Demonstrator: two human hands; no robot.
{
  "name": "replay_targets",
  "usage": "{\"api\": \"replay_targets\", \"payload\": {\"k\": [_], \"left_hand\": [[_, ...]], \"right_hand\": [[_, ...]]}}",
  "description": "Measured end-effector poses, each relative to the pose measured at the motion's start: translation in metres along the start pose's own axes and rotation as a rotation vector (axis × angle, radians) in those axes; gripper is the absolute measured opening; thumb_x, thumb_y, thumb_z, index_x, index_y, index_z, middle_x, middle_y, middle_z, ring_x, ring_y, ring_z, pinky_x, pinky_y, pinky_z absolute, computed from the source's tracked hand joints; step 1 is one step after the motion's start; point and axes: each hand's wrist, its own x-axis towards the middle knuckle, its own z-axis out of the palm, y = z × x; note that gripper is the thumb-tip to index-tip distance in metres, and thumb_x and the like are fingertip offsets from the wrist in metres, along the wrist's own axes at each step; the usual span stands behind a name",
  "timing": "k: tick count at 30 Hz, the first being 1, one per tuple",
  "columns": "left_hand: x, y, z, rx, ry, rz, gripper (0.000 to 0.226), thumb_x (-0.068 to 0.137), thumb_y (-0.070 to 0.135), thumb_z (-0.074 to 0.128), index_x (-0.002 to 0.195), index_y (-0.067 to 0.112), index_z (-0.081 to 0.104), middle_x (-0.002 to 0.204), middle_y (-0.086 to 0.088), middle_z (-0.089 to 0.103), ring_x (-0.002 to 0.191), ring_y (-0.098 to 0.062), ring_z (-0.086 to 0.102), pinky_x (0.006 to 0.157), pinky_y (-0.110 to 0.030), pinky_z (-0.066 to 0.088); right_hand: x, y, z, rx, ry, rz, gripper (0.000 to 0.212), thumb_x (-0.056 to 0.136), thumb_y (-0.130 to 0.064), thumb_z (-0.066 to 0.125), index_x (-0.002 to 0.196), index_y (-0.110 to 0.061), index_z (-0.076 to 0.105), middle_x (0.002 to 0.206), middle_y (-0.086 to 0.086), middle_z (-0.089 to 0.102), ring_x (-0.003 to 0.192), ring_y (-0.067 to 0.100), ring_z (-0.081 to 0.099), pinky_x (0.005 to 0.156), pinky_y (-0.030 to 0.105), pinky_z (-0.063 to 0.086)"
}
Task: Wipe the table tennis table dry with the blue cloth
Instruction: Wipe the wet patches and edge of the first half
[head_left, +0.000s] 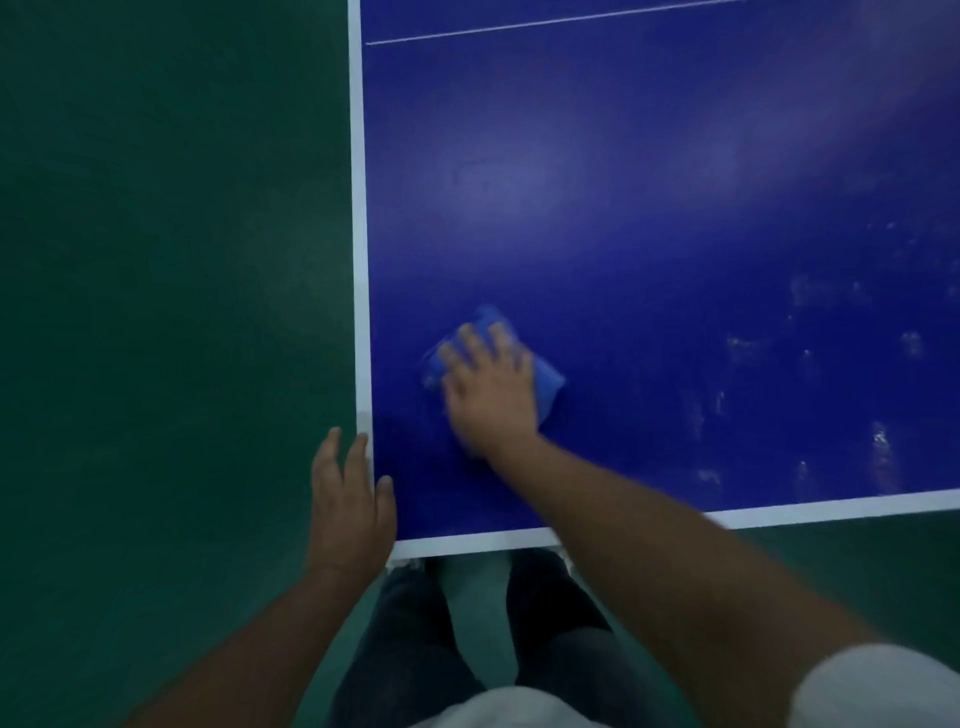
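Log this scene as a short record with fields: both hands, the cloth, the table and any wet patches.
right hand: flat, fingers spread, pressing the blue cloth onto the table
blue cloth: bunched under the right hand, near the table's left edge
left hand: fingers straight, at the near left corner, thumb on the top, holds nothing
table: blue top, white border lines
wet patches: pale streaks and spots on the right part of the top, apart from the cloth

Sports hall: table tennis table (623, 208)
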Motion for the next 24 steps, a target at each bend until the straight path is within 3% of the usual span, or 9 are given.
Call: {"api": "replay_targets", "payload": {"k": [3,6,10,12,14,16,19,21,24], "left_hand": [[-0.003,0.011,0.006,0.003,0.051,-0.014,0.052,0.096,0.009,0.058,0.144,-0.006,0.043,0.156,-0.03,0.023,0.144,-0.044,0.024,0.117,-0.059,0.027],[0.002,0.029,0.014,0.0,0.016,0.013,0.055,0.095,0.008,0.06,0.146,-0.003,0.041,0.158,-0.026,0.021,0.145,-0.04,0.022,0.118,-0.057,0.027],[0.002,0.063,0.031,0.0,-0.032,0.086,0.055,0.099,0.014,0.057,0.149,0.002,0.039,0.161,-0.02,0.019,0.148,-0.034,0.019,0.121,-0.05,0.023],[0.002,0.084,0.037,-0.026,-0.056,0.109,0.055,0.099,0.016,0.056,0.15,0.004,0.038,0.162,-0.017,0.016,0.15,-0.032,0.016,0.121,-0.047,0.022],[0.0,0.098,0.043,-0.023,-0.08,0.131,0.055,0.101,0.019,0.054,0.151,0.006,0.036,0.164,-0.014,0.013,0.151,-0.029,0.012,0.121,-0.044,0.02],[-0.002,0.107,0.048,-0.011,-0.093,0.153,0.055,0.101,0.02,0.053,0.151,0.006,0.036,0.164,-0.013,0.012,0.151,-0.028,0.011,0.121,-0.044,0.021],[-0.005,0.115,0.055,0.019,-0.102,0.178,0.054,0.101,0.021,0.054,0.15,0.006,0.038,0.163,-0.014,0.013,0.151,-0.028,0.012,0.12,-0.042,0.021],[-0.008,0.116,0.06,0.055,-0.12,0.195,0.054,0.099,0.02,0.055,0.149,0.005,0.04,0.162,-0.015,0.016,0.15,-0.03,0.015,0.12,-0.045,0.025],[-0.011,0.12,0.067,0.077,-0.128,0.182,0.056,0.098,0.02,0.058,0.149,0.005,0.041,0.163,-0.015,0.016,0.151,-0.03,0.016,0.119,-0.05,0.029]], "right_hand": [[-0.073,-0.012,0.032,-0.062,-0.011,-0.27,0.054,0.093,-0.041,0.056,0.145,-0.033,0.048,0.159,-0.002,0.037,0.148,0.031,0.027,0.112,0.059,0.033],[-0.11,0.052,0.028,-0.048,0.035,-0.272,0.049,0.091,-0.039,0.053,0.139,-0.033,0.053,0.154,-0.003,0.045,0.144,0.031,0.036,0.108,0.053,0.036],[-0.115,0.186,-0.017,-0.039,0.187,0.23,0.048,0.092,-0.031,0.041,0.134,-0.022,0.063,0.147,0.006,0.053,0.137,0.04,0.042,0.098,0.056,0.045],[-0.118,0.236,-0.045,0.008,0.209,0.488,0.05,0.097,-0.036,0.035,0.14,-0.025,0.057,0.154,0.004,0.046,0.142,0.039,0.035,0.102,0.059,0.039],[-0.119,0.251,-0.058,0.066,0.228,0.62,0.048,0.101,-0.036,0.035,0.144,-0.026,0.053,0.158,0.002,0.04,0.146,0.038,0.028,0.107,0.059,0.032],[-0.117,0.229,-0.053,0.006,0.259,0.543,0.049,0.095,-0.034,0.039,0.138,-0.022,0.059,0.152,0.005,0.048,0.139,0.041,0.038,0.099,0.059,0.041],[-0.125,0.156,-0.02,-0.081,0.167,0.219,0.05,0.087,-0.035,0.049,0.135,-0.026,0.059,0.148,0.003,0.052,0.137,0.038,0.04,0.093,0.058,0.05],[-0.126,0.112,-0.001,-0.066,0.054,0.001,0.054,0.089,-0.04,0.056,0.142,-0.031,0.051,0.155,-0.001,0.043,0.145,0.034,0.033,0.102,0.059,0.043],[-0.097,0.095,0.0,-0.034,0.023,-0.143,0.055,0.097,-0.042,0.05,0.15,-0.033,0.04,0.163,-0.003,0.029,0.152,0.031,0.019,0.112,0.058,0.031]]}}
